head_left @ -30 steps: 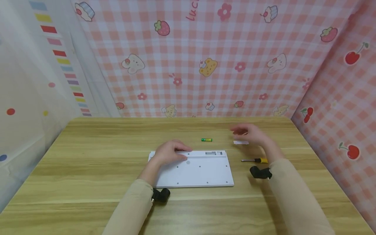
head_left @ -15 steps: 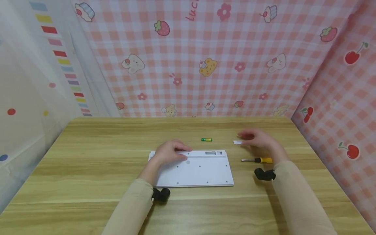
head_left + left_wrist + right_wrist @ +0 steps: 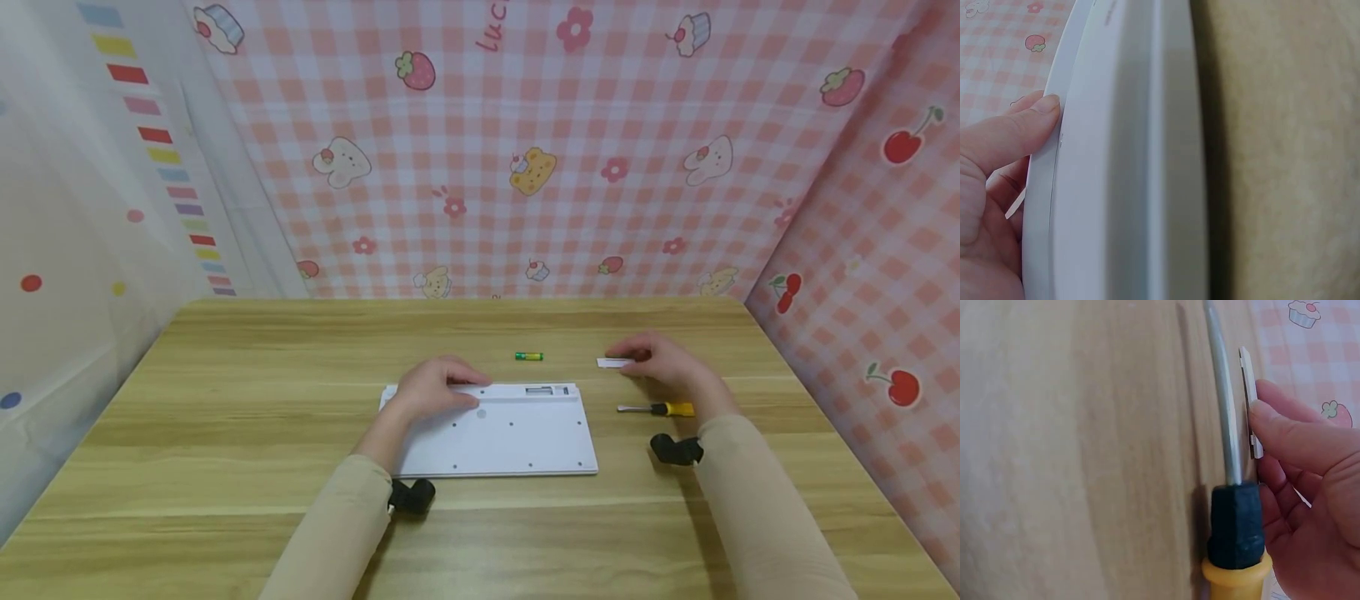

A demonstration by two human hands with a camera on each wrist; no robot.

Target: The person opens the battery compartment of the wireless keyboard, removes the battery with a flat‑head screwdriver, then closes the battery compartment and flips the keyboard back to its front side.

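Note:
A white keyboard (image 3: 517,433) lies underside up on the table, small screws dotting its back. Near its far right corner is an uncovered battery slot (image 3: 538,390); what lies in it is too small to tell. My left hand (image 3: 438,387) grips the keyboard's far edge toward the left, thumb on top, as the left wrist view also shows. At the right, my right hand (image 3: 660,360) pinches a slim white battery cover (image 3: 1249,403) between thumb and fingers, low over the table. A green and yellow battery (image 3: 529,357) lies beyond the keyboard.
A screwdriver (image 3: 656,409) with a yellow and black handle lies right of the keyboard, close below my right wrist. The wooden table (image 3: 225,417) meets a pink checked cloth (image 3: 480,233) at the back.
My right hand has come from above the battery cover to its right end, and its thumb and fingers have closed on it. The left hand and keyboard have stayed put.

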